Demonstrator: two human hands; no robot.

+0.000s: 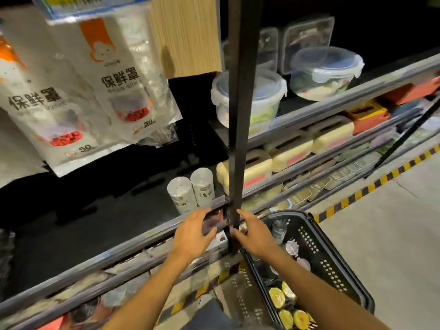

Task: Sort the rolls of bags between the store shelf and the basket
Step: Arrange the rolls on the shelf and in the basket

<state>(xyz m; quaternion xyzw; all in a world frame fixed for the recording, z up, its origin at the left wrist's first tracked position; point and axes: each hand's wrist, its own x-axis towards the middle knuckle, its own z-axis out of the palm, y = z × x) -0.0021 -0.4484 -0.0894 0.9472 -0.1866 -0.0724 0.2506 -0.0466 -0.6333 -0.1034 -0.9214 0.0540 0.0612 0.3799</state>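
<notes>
Two rolls of bags (191, 190) stand upright side by side, just touching, on the dark store shelf (119, 248) a little below the middle of the frame. They are pale, frosted-looking cylinders, each with a printed label band round its body that is too blurred to read. They stand close behind the shelf's grey front rail, just left of the black upright post (235, 115).

Directly below them in the frame, the left hand (192, 232) reaches toward the rail with its fingers straight and spread, released and holding nothing. The rolls sit just beyond its fingertips, apart from them. A dark, reddish blur lies at the rail beside those fingers; I cannot tell what it is or whether the hand touches it.

The right hand (256, 231) is on the other side of the post, fingers also straight and loose, grasping nothing, with the index finger up against the post.

In the lower right, the black perforated basket (333, 272) sits on the floor below the right forearm. It holds more rolls lying on their sides: yellow-green ended ones (277, 297) toward the bottom edge and pale ones (292, 247) nearer the right wrist.
</notes>
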